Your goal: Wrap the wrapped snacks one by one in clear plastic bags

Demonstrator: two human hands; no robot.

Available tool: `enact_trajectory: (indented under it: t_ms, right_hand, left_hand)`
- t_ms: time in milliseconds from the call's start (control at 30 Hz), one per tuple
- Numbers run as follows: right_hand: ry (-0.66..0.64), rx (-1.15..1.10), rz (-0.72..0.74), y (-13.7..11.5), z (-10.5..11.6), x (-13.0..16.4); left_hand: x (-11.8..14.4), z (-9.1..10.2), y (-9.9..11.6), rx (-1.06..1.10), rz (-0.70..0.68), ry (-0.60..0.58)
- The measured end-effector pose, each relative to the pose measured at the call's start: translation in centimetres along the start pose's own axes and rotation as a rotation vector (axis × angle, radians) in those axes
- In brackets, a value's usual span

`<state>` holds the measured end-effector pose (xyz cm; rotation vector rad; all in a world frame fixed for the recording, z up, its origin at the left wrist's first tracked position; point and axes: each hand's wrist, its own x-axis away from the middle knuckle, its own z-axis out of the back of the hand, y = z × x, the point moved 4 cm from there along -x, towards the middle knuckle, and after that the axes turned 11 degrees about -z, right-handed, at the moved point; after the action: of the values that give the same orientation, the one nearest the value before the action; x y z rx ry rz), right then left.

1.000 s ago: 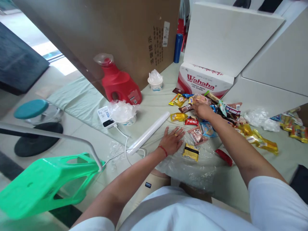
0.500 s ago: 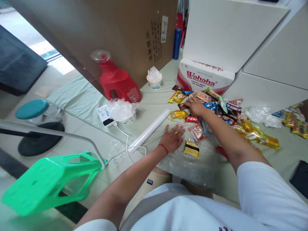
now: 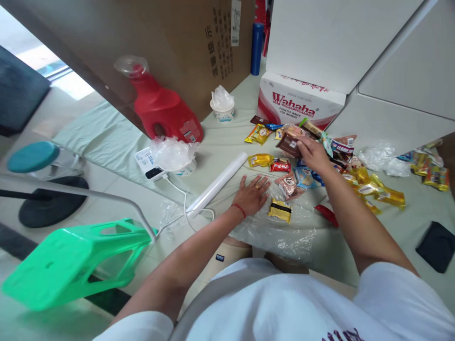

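My right hand (image 3: 313, 152) pinches a dark brown snack packet (image 3: 289, 145) by its right end, above the pile of wrapped snacks. Flat on the clear plastic bag and cloth lies my left hand (image 3: 250, 195), fingers spread. Just right of it are a yellow packet with a black band (image 3: 280, 210) and a pinkish-brown packet (image 3: 288, 185). A yellow packet (image 3: 260, 160) and a red packet (image 3: 280, 165) sit beyond my left fingertips. More packets, such as a blue one (image 3: 304, 176), lie under and around my right hand.
A Wahaha carton (image 3: 295, 102) stands behind the snacks. Left are a white roll (image 3: 217, 183), a bag-lined paper cup (image 3: 185, 169), another cup (image 3: 223, 113) and a red jug (image 3: 167, 111). A green stool (image 3: 71, 265) stands lower left; a black item (image 3: 436, 246) lies right.
My right hand has lifted the dark brown packet out of the pile and drawn it slightly right. My left hand stays flat on the bag. The view has shifted a little.
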<state>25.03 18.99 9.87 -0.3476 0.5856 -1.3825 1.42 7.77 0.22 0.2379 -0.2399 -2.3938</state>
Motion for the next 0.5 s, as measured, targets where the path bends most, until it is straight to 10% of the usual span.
enact_trajectory:
  t_ms: [233, 500]
  right_hand:
    - [-0.378, -0.29, -0.211, -0.5, -1.8, 13.5]
    - [-0.15, 0.207, -0.114, -3.3, -5.1, 19.2]
  left_hand:
    - [0.0, 0.0, 0.0, 0.003, -0.002, 0.015]
    - [0.0, 0.1, 0.1, -0.011, 0.001, 0.014]
